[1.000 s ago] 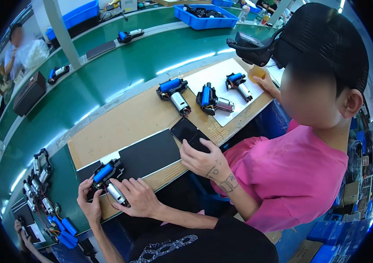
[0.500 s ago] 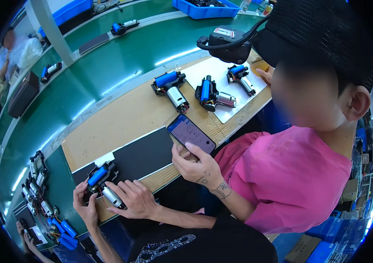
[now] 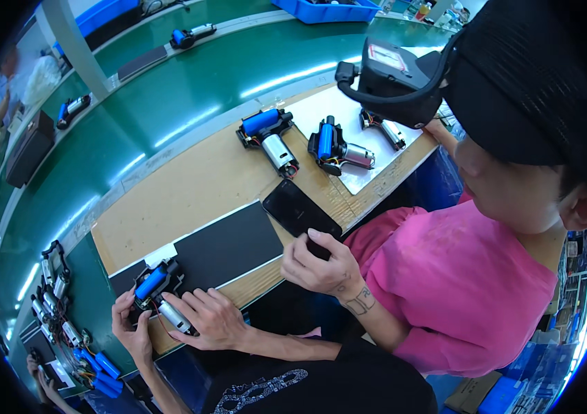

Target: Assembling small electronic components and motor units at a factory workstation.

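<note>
Near the bench's front edge, a motor assembly sits between my hands: a black frame with a blue cylindrical battery (image 3: 150, 281) and a silver motor (image 3: 177, 314). My left hand (image 3: 130, 324) grips the frame at its left side, thumb and fingers curled. Across the silver motor, my right hand (image 3: 209, 317) closes with its fingers bent over it. A thin red wire runs between battery and motor. The assembly is at the left end of a black mat (image 3: 228, 245), beside a small white piece (image 3: 161, 255).
At my right, a co-worker in a pink shirt (image 3: 445, 283) has a hand (image 3: 324, 265) beside a dark-screened phone (image 3: 300, 209). Similar assemblies (image 3: 272, 141) stand beyond on the board. Several motors and batteries (image 3: 59, 297) are piled at left. A green conveyor (image 3: 190, 103) curves behind.
The phone's screen has gone dark, and the co-worker's hand has drawn back from it toward the lower right. The co-worker's head has shifted right. My hands keep their hold on the motor assembly.
</note>
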Tool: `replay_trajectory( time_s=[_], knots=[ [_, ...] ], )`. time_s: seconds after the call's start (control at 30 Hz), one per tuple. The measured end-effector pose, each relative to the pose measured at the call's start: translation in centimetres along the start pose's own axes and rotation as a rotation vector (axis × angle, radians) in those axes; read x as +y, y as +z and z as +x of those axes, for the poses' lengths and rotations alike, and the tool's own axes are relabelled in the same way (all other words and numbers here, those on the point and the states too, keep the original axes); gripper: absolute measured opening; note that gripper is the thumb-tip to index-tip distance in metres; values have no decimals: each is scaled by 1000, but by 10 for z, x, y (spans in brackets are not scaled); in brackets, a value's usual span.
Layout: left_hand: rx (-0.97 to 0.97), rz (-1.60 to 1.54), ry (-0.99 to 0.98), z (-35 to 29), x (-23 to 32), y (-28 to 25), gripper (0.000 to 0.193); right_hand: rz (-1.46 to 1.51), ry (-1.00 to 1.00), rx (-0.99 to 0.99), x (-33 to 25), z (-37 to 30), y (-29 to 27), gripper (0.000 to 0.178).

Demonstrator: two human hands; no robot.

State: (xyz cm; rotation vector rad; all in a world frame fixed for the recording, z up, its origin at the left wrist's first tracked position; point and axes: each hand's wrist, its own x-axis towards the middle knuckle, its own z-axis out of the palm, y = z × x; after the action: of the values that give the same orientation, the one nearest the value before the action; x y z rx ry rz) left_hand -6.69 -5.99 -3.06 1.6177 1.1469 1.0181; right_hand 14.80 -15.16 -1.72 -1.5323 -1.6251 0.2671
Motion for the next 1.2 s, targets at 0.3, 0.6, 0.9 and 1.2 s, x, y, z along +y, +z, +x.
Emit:
replay_trajectory(
  time_s=[0.3, 0.6, 0.9, 1.2],
  knots=[
    [0, -7, 17, 6, 0, -1, 43, -3, 1, 20, -5, 7, 0, 72],
    [33, 228, 160, 1, 34, 18, 42, 107, 69, -10, -7, 17, -21, 58],
    [240, 248, 140, -21, 41, 41, 41, -49, -107, 65, -16, -15, -29, 48],
    [377, 333, 168, -50, 45, 55, 40, -133, -64, 77, -24, -22, -17, 15]
  ],
)
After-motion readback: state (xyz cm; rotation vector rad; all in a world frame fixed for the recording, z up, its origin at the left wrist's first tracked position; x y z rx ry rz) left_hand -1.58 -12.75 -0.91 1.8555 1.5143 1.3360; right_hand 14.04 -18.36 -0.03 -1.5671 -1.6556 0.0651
